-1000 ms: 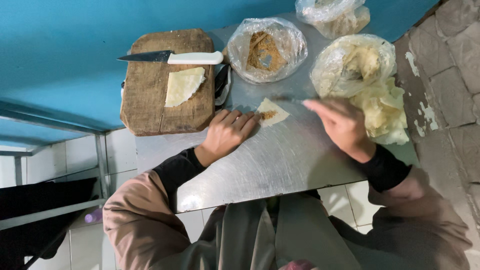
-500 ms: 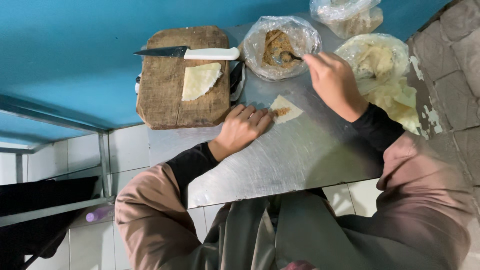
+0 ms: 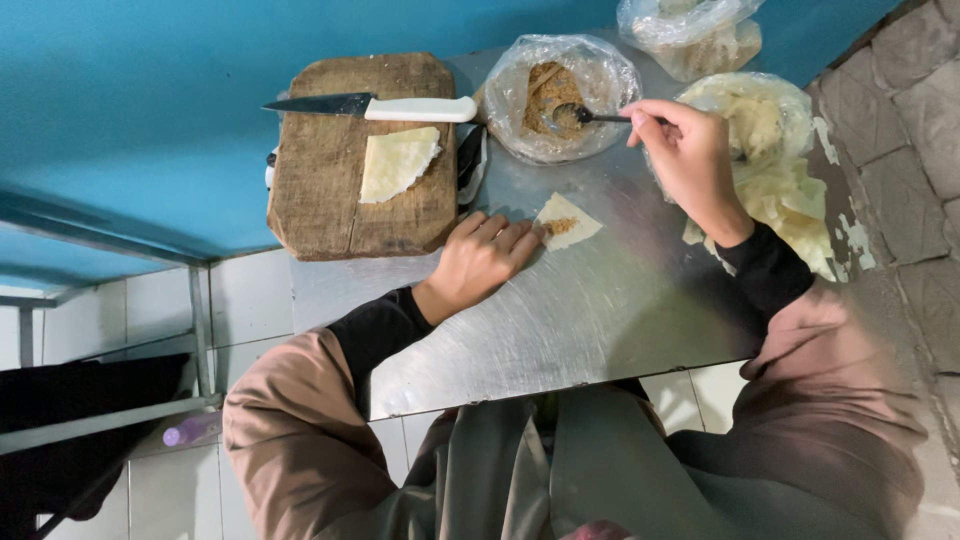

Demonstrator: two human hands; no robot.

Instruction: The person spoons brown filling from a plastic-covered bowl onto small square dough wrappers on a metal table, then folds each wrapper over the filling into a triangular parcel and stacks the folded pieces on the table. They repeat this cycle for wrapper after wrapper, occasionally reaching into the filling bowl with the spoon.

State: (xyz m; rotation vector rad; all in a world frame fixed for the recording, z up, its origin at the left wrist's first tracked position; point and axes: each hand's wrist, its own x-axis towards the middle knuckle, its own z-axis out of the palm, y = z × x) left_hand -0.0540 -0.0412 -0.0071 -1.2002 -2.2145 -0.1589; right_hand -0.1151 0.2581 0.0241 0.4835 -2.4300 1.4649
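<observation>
Left hand [image 3: 485, 260] lies flat on the steel worktop [image 3: 560, 320], fingertips pinning the triangular pastry wrapper [image 3: 567, 220]. Right hand [image 3: 690, 160], closed on a spoon [image 3: 590, 116], dips into the filling bag [image 3: 550, 100], up-left of that wrapper, spoon handle pointing right.

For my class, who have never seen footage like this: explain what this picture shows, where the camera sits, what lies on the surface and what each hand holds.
There is no machine here, only a person's two bare hands. The camera is worn on the head and looks down at a metal table. The left hand presses on a small folded wrapper with a dab of brown filling. The right hand holds a spoon dipped into a plastic bag of brown filling. To the left, a wooden board carries another wrapper and a white-handled knife. Beneath the right hand lie pale wrapper sheets in plastic.
</observation>
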